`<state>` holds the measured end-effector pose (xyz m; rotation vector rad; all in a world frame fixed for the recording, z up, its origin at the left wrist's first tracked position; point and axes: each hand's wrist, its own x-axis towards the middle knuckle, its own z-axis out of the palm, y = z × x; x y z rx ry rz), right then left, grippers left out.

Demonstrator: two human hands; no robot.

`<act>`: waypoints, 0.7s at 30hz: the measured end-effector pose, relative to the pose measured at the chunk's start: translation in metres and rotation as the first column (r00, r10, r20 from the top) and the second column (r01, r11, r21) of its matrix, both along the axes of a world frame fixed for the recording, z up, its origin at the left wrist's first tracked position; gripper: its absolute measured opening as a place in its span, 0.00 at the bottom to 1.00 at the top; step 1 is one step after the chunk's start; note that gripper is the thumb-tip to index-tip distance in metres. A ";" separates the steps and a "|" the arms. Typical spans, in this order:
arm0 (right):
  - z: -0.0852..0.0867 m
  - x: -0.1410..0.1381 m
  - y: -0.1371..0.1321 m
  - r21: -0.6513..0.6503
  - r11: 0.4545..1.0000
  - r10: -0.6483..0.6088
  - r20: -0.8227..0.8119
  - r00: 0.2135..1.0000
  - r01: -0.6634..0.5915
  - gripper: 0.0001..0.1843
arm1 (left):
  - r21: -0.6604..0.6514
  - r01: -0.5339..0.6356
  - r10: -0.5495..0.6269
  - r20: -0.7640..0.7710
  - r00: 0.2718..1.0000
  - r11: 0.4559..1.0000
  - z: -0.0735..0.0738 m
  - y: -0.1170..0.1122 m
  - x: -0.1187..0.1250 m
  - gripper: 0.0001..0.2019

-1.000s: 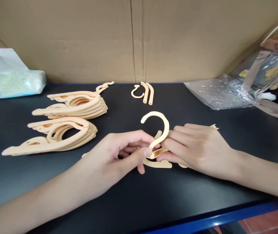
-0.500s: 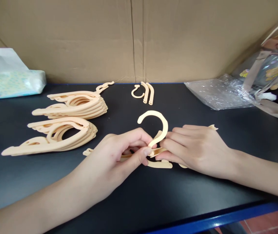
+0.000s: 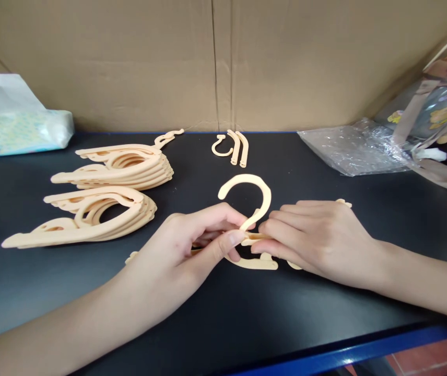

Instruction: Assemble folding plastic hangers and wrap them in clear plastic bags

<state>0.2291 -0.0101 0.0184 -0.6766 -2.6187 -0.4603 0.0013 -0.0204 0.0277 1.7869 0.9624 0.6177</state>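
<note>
Both hands: meet mid-table, equally near the hanger [image 3: 247, 178]
Left hand [image 3: 186, 240]: thumb and forefinger pinch the hook's base
Right hand [image 3: 317, 237]: fingertips pinch the folded arm beside it
Hanger axis: arms run left-right on the table [image 3: 247, 318], hook points away

front: bare table [image 3: 247, 313] | left: hanger stacks [image 3: 109, 193] | right: plastic bag [image 3: 356, 151] | back: cardboard wall [image 3: 129, 62]

Two stacks of peach hangers [image 3: 129, 216] lay at left on the black table [image 3: 325, 313]. Loose hook pieces [image 3: 233, 148] sat near the cardboard wall [image 3: 129, 62]. A crumpled clear bag [image 3: 356, 149] lay at right, and at rear left was possibly a tissue pack [image 3: 20, 130].
</note>
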 end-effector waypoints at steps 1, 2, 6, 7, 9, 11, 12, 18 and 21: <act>0.000 0.000 0.000 -0.029 1.000 -0.009 -0.006 1.000 0.009 0.21 | 0.005 0.001 -0.001 0.005 1.000 1.000 0.000 0.000 0.000 0.07; 0.000 0.001 0.000 -0.062 0.998 -0.024 -0.016 1.000 0.023 0.21 | 0.017 0.002 -0.002 0.002 1.000 1.000 0.001 0.000 0.000 0.07; 0.000 0.001 -0.002 -0.268 0.955 -0.142 -0.046 0.989 0.125 0.24 | 0.099 -0.013 0.017 -0.030 0.999 0.995 0.002 0.000 0.001 0.08; 0.001 0.001 -0.003 -0.320 0.937 -0.167 -0.049 0.985 0.143 0.24 | 0.116 -0.027 0.031 -0.032 0.999 0.993 0.002 -0.001 0.001 0.08; 0.003 0.001 -0.004 -0.399 0.903 -0.203 -0.060 0.977 0.163 0.25 | 0.144 -0.052 0.054 -0.011 0.998 0.988 0.001 -0.002 0.002 0.07; 0.006 0.003 -0.003 -0.444 0.878 -0.244 -0.096 0.965 0.178 0.25 | 0.165 -0.053 0.052 0.010 0.999 0.985 -0.001 -0.005 0.003 0.08; 0.007 0.005 -0.001 -0.461 0.867 -0.275 -0.124 0.953 0.191 0.24 | 0.178 -0.049 0.048 0.011 0.999 0.983 -0.002 -0.005 0.002 0.11; 0.009 0.022 0.027 -0.619 0.763 -0.482 -0.351 0.802 0.188 0.25 | 0.420 -0.046 0.098 -0.102 0.990 0.906 -0.003 -0.001 -0.005 0.17; 0.003 0.026 0.036 -0.657 0.728 -0.530 -0.357 0.769 0.196 0.21 | 0.514 -0.042 0.131 -0.138 0.982 0.857 -0.002 0.003 -0.006 0.16</act>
